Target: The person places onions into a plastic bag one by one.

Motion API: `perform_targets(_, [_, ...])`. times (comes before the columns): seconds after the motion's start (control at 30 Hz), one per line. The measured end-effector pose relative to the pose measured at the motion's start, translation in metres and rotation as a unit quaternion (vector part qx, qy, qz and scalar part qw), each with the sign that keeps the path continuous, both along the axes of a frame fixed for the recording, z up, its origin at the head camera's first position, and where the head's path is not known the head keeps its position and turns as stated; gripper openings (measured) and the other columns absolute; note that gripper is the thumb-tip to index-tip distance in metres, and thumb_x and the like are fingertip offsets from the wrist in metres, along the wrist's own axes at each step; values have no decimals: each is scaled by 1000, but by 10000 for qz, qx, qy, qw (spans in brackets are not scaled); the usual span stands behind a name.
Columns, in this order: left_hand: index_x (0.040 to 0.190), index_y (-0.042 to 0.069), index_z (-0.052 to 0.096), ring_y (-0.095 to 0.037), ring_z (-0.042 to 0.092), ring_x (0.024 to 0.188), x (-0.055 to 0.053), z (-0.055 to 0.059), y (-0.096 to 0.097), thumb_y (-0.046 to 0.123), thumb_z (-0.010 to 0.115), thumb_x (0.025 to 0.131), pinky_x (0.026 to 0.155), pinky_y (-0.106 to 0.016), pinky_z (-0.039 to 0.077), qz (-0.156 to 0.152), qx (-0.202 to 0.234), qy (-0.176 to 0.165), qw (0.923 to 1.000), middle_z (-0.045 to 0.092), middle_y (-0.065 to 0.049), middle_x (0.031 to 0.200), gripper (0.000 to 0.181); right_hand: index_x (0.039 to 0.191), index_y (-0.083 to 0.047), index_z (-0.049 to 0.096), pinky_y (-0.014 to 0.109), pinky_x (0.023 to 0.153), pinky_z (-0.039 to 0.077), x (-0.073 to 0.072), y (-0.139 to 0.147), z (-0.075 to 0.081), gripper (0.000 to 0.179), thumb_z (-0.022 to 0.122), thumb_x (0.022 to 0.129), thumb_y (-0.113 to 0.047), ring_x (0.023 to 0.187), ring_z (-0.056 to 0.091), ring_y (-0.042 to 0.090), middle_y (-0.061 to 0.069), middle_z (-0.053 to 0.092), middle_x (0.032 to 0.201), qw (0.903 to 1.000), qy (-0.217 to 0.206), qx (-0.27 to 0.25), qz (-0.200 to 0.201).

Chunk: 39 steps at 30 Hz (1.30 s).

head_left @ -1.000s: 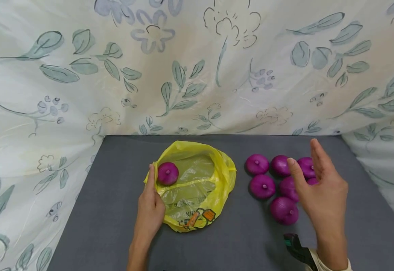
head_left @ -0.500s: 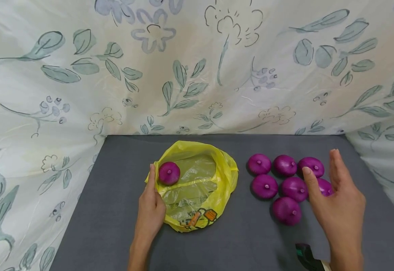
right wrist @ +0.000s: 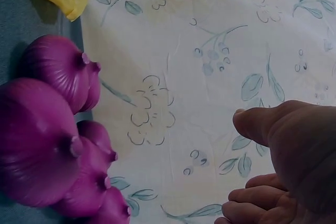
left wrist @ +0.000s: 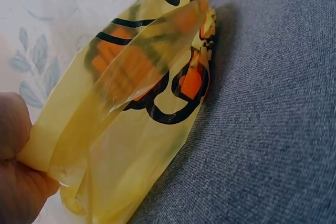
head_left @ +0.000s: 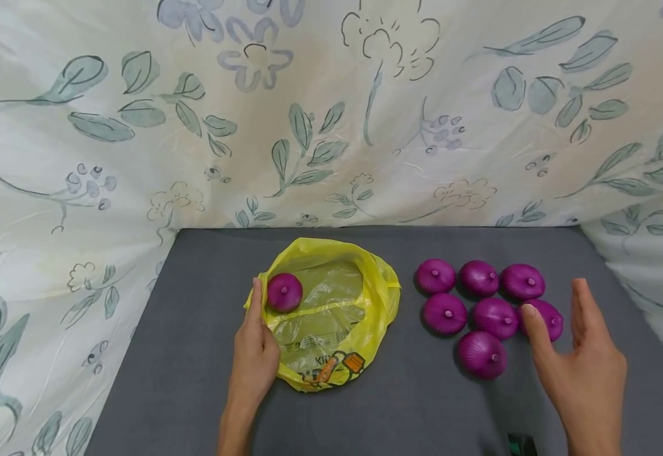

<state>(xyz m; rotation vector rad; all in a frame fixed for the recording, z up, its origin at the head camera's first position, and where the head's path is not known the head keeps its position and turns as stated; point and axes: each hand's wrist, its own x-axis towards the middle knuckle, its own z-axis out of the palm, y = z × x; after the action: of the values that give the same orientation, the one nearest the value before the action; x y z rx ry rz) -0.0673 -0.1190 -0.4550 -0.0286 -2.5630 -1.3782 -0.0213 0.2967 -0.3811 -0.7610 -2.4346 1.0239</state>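
My left hand (head_left: 256, 348) holds the left rim of a yellow plastic bag (head_left: 381, 297); the left wrist view has the bag's edge (left wrist: 39, 150) pinched between thumb and fingers. One purple onion (head_left: 284, 292) lies inside the bag, against its left wall. To the right of the bag, several purple onions sit grouped on the table, among them a front onion (head_left: 482, 355) and a right-hand onion (head_left: 548, 320). Beside that group is my right hand (head_left: 587, 367), thumb and fingers spread apart with nothing between them. Its thumb overlaps the right-hand onion in the head view.
A dark grey cloth-covered table (head_left: 183, 342) lies under everything. Behind it and at both sides hangs a pale curtain (head_left: 331, 158) with leaves and flowers. A dark strap end (head_left: 522, 444) shows near my right wrist.
My right hand has moved right and toward me, away from over the onions, so more of them show. The left hand and the bag stay in place.
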Motion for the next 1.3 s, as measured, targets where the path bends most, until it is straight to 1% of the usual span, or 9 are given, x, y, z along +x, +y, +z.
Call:
perform_targets(0.13, [172, 26, 16, -4, 19, 51, 0, -1, 2, -10, 36, 105, 51, -27, 30, 1, -13, 2, 10000, 42, 1, 64, 78, 166, -44, 25, 46, 121, 32, 5, 2, -5, 85, 75, 97, -47, 150, 39, 24, -18, 30, 165, 9999, -147, 9, 5])
perform_targets(0.23, [172, 25, 16, -4, 20, 52, 0, -2, 3, -9, 36, 105, 52, -28, 31, -4, -13, 33, 10000, 43, 1, 66, 77, 167, -42, 25, 53, 120, 33, 9, 2, -10, 85, 73, 98, -48, 147, 43, 34, -9, 33, 166, 9997, -225, 70, 35])
perform_targets(0.33, [172, 28, 16, -4, 19, 52, 0, -2, 3, -9, 36, 106, 52, -27, 31, -1, -14, 71, 10000, 45, 1, 69, 78, 168, -39, 26, 59, 117, 34, 12, 1, -16, 85, 73, 98, -48, 144, 46, 42, 3, 37, 166, 9994, -299, 95, 110])
perform_targets(0.5, [172, 28, 16, -4, 18, 52, 1, -2, 2, -9, 37, 106, 51, -26, 29, 2, -3, 83, 10000, 44, 2, 67, 78, 169, -34, 25, 64, 114, 35, 20, -3, -30, 88, 73, 97, -49, 143, 46, 47, 17, 39, 163, 9986, -473, 18, 256])
perform_targets(0.67, [172, 25, 17, -4, 20, 51, 1, -2, 2, -9, 37, 106, 51, -27, 30, 4, -21, 93, 10000, 40, 2, 62, 77, 169, -29, 29, 66, 110, 38, 26, -8, -42, 90, 77, 95, -48, 138, 50, 50, 21, 41, 163, 9984, -460, 121, 291])
perform_targets(0.83, [172, 25, 18, -6, 23, 53, 0, -4, 4, -8, 37, 106, 54, -29, 34, 0, 73, 56, 10000, 38, 1, 66, 76, 170, -19, 28, 70, 107, 39, 31, -10, -54, 94, 76, 95, -50, 135, 51, 55, 30, 41, 160, 9967, -658, 332, 328])
perform_targets(1.0, [171, 23, 19, -6, 24, 53, 0, -5, 5, -9, 37, 105, 54, -29, 33, 3, 48, 62, 10000, 35, 2, 64, 75, 170, -16, 25, 71, 105, 38, 34, -11, -64, 99, 77, 94, -51, 135, 49, 56, 37, 45, 152, 9945, -892, 342, 432])
perform_targets(1.2, [171, 24, 20, -5, 23, 52, 1, -5, 6, -9, 38, 105, 51, -28, 31, -25, 78, 48, 10000, 32, 4, 61, 76, 171, -11, 18, 72, 108, 36, 34, -15, -71, 107, 71, 94, -63, 139, 44, 56, 36, 40, 156, 9863, -1539, 180, 562])
perform_targets(1.3, [171, 25, 19, -5, 22, 51, 2, -5, 7, -9, 38, 105, 49, -27, 30, -46, 56, 16, 10000, 31, 5, 59, 77, 171, -9, 15, 72, 109, 35, 34, -17, -73, 114, 70, 91, -69, 141, 43, 56, 36, 38, 158, 9821, -1788, 58, 587])
